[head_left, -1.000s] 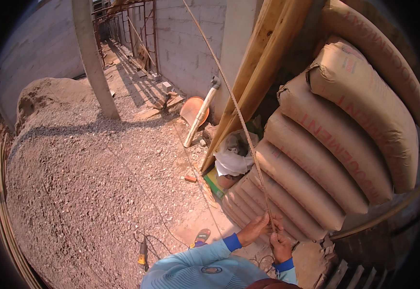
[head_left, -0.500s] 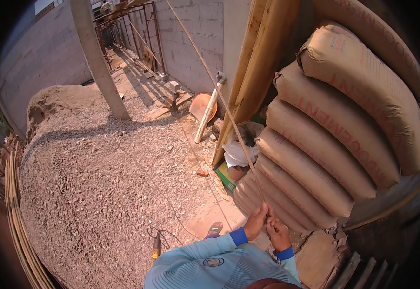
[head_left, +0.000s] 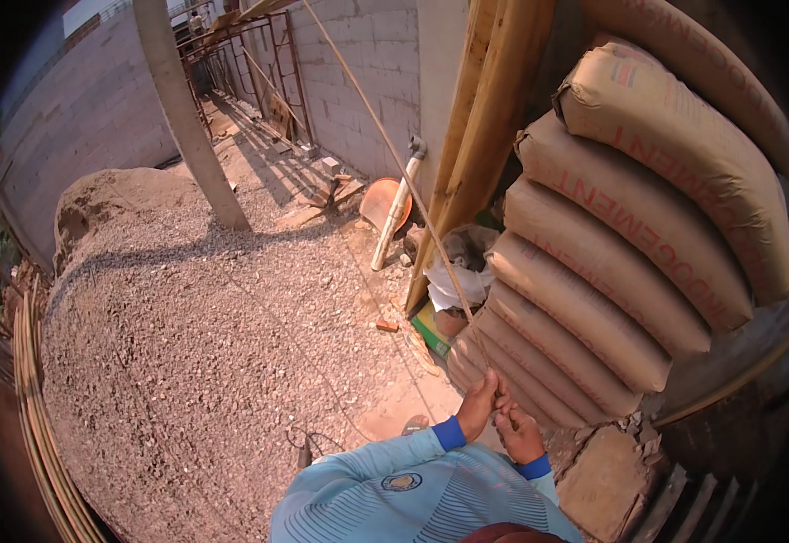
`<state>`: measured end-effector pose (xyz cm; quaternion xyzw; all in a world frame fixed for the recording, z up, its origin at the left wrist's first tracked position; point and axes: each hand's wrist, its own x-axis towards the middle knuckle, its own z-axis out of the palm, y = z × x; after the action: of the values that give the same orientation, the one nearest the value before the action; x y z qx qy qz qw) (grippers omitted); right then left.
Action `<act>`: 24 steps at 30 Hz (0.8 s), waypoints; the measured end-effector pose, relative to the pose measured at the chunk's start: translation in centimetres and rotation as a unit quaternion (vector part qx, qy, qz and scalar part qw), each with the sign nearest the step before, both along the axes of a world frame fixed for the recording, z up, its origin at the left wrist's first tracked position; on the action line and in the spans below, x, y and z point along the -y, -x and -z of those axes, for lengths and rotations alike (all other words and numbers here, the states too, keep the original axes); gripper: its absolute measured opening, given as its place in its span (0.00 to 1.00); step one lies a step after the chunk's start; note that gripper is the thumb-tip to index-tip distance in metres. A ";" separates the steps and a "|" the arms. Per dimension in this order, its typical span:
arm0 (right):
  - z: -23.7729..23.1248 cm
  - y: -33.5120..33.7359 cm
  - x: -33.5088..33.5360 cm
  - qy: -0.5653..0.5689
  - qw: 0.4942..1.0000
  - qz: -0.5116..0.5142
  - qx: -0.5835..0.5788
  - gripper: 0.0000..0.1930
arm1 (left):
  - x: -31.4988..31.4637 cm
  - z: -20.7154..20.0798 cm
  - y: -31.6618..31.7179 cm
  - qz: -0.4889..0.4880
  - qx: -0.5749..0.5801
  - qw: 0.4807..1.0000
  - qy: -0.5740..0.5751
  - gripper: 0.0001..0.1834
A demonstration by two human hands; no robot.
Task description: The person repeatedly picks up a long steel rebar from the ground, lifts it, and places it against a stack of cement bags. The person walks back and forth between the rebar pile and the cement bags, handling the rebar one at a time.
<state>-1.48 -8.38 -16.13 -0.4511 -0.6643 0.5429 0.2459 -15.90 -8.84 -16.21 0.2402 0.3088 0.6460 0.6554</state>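
A long thin tan rope [head_left: 430, 231] slants down taut from the upper left to my hands. My left hand [head_left: 478, 409] is closed round its lower end, thumb up along the rope. Close beside it, my right hand [head_left: 520, 436] has its fingers curled in against the left fingertips. What the right fingers pinch is hidden. Both hands are in front of my body, at the lower end of a tall stack of brown paper sacks [head_left: 607, 213] with red print.
Wooden boards [head_left: 471, 136] stand against the sacks. Beyond are a pale pipe [head_left: 392, 222], an orange basin [head_left: 378, 201] and a leaning concrete post [head_left: 186, 118]. Gravel [head_left: 195, 353] covers the left ground. Bamboo poles [head_left: 32, 425] lie at its edge. Far off, scaffolding [head_left: 231, 45] lines a block wall.
My two hands have shifted slightly up and left, still close together on the rope's lower end. The view has moved a little, and my sleeve now covers most of the yellow tool on the gravel.
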 end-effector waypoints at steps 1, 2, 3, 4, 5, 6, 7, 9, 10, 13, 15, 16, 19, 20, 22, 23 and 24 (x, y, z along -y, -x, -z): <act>0.2 0.1 0.1 -0.013 1.000 0.000 -0.011 0.13 | 0.1 0.1 0.1 0.001 0.006 1.000 -0.001 0.26; 0.4 0.2 0.2 -0.008 1.000 -0.002 -0.018 0.13 | 0.2 0.1 0.1 -0.004 0.003 1.000 0.004 0.26; 0.7 0.2 0.3 -0.030 0.999 -0.004 -0.013 0.13 | 0.4 0.2 0.2 -0.007 0.001 1.000 0.007 0.26; 1.0 0.3 0.4 -0.033 0.999 -0.006 -0.006 0.12 | 0.5 0.3 0.3 -0.012 0.002 1.000 0.011 0.26; 1.3 0.3 0.5 -0.011 1.000 -0.009 0.008 0.12 | 0.7 0.3 0.3 -0.019 0.000 1.000 0.021 0.26; 1.6 0.3 0.6 -0.037 0.999 -0.021 0.007 0.12 | 0.9 0.4 0.4 -0.028 0.001 0.999 0.031 0.26; 2.0 0.4 0.6 -0.039 0.999 -0.033 0.011 0.13 | 1.1 0.4 0.5 -0.035 0.005 0.998 0.043 0.26; 2.7 0.6 0.7 -0.035 0.998 -0.044 0.003 0.13 | 1.5 0.4 0.7 -0.046 0.001 0.998 0.043 0.27; 2.9 0.8 0.8 -0.030 0.999 -0.043 -0.009 0.14 | 1.7 0.5 0.8 -0.049 0.001 0.998 0.041 0.27; 3.3 1.1 1.2 -0.016 0.999 -0.046 -0.007 0.15 | 2.2 0.5 1.1 -0.054 0.000 0.998 0.036 0.27; 3.2 1.4 1.6 -0.002 0.999 -0.050 0.006 0.16 | 2.5 0.5 1.3 -0.065 -0.007 0.997 0.045 0.27; 3.0 1.5 1.7 0.008 0.998 -0.053 0.011 0.17 | 2.7 0.6 1.4 -0.067 -0.009 0.996 0.051 0.27; 2.4 1.9 2.1 0.018 0.998 -0.061 0.018 0.18 | 3.0 0.7 1.5 -0.079 -0.025 0.995 0.054 0.28; 2.2 2.0 2.1 0.045 0.997 -0.059 0.022 0.18 | 3.1 0.8 1.6 -0.081 -0.028 0.995 0.055 0.28; 1.9 2.1 2.2 0.018 0.997 -0.072 0.023 0.19 | 3.2 1.0 1.6 -0.083 -0.027 0.995 0.054 0.28; 1.8 2.1 2.2 0.047 0.996 -0.072 0.029 0.19 | 3.2 1.0 1.6 -0.083 -0.031 0.994 0.059 0.28; 1.7 2.1 2.2 0.019 0.996 -0.079 0.027 0.20 | 3.2 1.1 1.7 -0.082 -0.034 0.994 0.059 0.28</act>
<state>-3.60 -10.58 -17.86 -0.4165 -0.6941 0.5603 0.1757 -17.57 -12.05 -17.27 0.1962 0.3873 0.6699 0.6022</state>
